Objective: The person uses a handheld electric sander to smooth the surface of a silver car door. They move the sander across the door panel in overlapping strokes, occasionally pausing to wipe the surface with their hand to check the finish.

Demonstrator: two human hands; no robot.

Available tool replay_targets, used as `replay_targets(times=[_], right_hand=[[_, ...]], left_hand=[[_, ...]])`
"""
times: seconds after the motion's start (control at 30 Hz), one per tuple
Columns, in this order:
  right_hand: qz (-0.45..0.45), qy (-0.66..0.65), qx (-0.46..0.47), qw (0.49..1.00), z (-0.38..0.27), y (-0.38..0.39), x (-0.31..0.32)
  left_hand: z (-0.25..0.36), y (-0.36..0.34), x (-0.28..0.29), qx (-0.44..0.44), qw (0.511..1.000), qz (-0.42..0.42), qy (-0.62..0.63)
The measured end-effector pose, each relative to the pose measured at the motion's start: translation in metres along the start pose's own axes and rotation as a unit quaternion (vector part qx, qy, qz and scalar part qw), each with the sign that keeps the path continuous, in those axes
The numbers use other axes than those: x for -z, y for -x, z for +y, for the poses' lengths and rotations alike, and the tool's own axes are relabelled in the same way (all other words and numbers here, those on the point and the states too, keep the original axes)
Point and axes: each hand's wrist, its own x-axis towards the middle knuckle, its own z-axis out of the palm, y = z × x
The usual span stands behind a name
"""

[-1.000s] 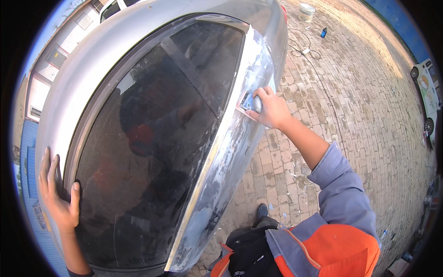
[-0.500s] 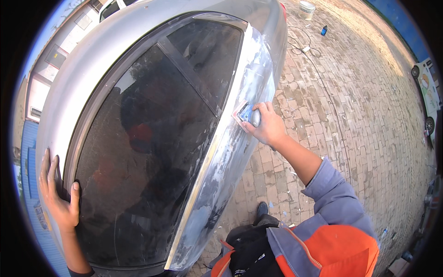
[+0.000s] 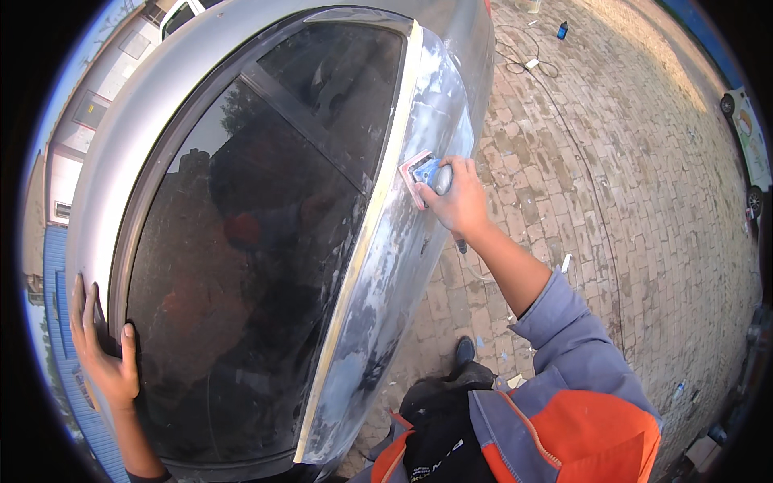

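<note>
A silver car door (image 3: 366, 298) has patchy white and grey sanded areas below its dark window (image 3: 250, 241). My right hand (image 3: 459, 201) is wrapped round a small blue and grey sander (image 3: 428, 175). Its pinkish pad (image 3: 409, 179) lies against the door panel just below the pale tape strip (image 3: 378, 205) along the window's lower edge. A dark end of the tool (image 3: 461, 245) shows below my wrist. My left hand (image 3: 109, 354) rests with fingers spread on the silver roof edge, its thumb at the dark window frame (image 3: 129, 266).
Brick paving (image 3: 547, 193) lies to the right, with a thin dark cable (image 3: 576, 137) across it. A blue bottle (image 3: 562, 30) stands there near the far end. Scraps of paper (image 3: 566, 262) are scattered about. My shoe (image 3: 465, 350) is beside the car. A parked vehicle (image 3: 747, 145) is at far right.
The view has shifted slightly, so the car sits a little higher. The sander has moved a short way along the panel and turned a little. My left hand stays on the roof edge.
</note>
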Motion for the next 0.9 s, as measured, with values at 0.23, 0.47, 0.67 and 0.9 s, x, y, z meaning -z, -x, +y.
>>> replay_targets(times=[0.23, 0.47, 0.67, 0.9], right_hand=[[-0.053, -0.038, -0.005, 0.998, 0.0, 0.115, -0.021], [0.005, -0.076, 0.007, 0.997, 0.011, 0.074, -0.021], [0.02, -0.122, -0.118, 0.985, 0.02, 0.012, -0.012], [0.024, -0.149, -0.038, 0.988, 0.015, 0.175, -0.053]], left_hand=[[0.001, 0.001, -0.001, 0.01, 1.0, 0.003, 0.015], [0.006, -0.003, -0.001, 0.006, 0.999, 0.009, 0.031], [0.008, -0.003, 0.002, 0.01, 1.0, 0.004, 0.026], [0.01, -0.003, -0.001, 0.012, 0.999, 0.009, 0.044]])
